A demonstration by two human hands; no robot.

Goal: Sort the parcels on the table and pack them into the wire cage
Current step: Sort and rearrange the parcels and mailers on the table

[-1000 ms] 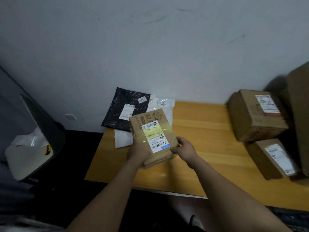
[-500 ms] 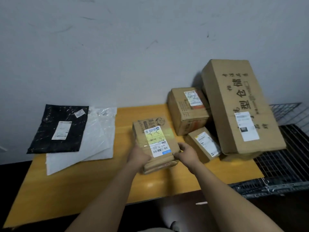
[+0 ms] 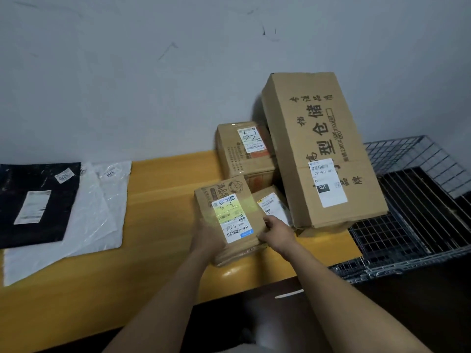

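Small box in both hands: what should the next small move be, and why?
Probably carry the small box rightward toward the cage: left hand and right hand grip its sides, and the cage lies right of the table, beyond the big box.

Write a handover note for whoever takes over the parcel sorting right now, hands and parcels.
The left hand and right hand both grip the labelled box by its sides, over the table.
At the table's right end, by the wire cage: tall carton, medium box, small box. Left end: black mailer, white mailers.
Done: no parcel seen in the cage. Left: pack them all.
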